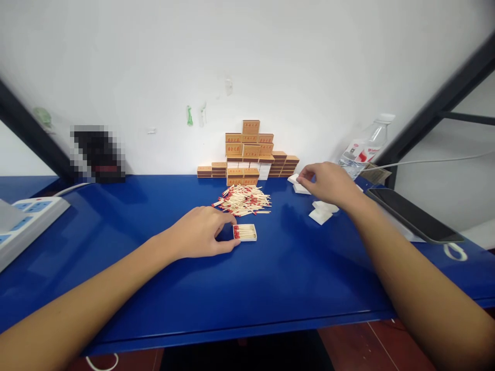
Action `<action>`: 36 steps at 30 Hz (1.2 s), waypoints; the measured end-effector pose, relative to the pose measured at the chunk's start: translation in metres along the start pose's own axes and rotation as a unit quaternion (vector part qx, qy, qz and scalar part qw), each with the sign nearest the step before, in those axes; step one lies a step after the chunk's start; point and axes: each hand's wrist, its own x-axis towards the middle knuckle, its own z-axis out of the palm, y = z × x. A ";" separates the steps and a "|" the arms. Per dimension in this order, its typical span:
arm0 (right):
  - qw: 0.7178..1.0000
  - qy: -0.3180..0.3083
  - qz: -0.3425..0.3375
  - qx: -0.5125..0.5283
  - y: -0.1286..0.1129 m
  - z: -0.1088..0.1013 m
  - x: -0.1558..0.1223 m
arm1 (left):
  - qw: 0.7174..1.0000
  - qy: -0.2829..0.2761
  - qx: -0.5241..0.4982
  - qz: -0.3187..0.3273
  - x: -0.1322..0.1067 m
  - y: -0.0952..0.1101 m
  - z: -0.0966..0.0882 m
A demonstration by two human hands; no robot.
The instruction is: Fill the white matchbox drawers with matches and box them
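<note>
My left hand (201,232) rests on the blue table (154,278), thumb and fingers pinching the left end of a small white tray (246,233) filled with red-tipped matches. Just behind it lies a loose pile of matches (244,200). My right hand (328,183) reaches to the back right, its fingertips closed on a white empty matchbox piece (298,184); more white pieces (323,212) lie under the wrist. A stack of brown matchboxes (249,154) stands against the wall.
A white power strip (23,221) sits at the left edge. A dark phone (413,214) lies at the right, with a plastic water bottle (363,147) and a cable behind it. Black frame bars slant up on both sides.
</note>
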 end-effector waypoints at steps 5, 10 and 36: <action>0.996 0.011 0.079 -0.031 0.017 0.008 0.007 | 1.000 0.016 0.002 0.004 0.000 -0.003 0.002; 0.999 -0.007 0.039 -0.007 0.020 0.016 0.011 | 1.000 0.018 0.020 -0.014 0.000 -0.006 -0.001; 0.862 0.119 0.295 0.395 -0.020 -0.001 0.076 | 0.986 0.150 0.038 -0.062 -0.001 -0.023 0.007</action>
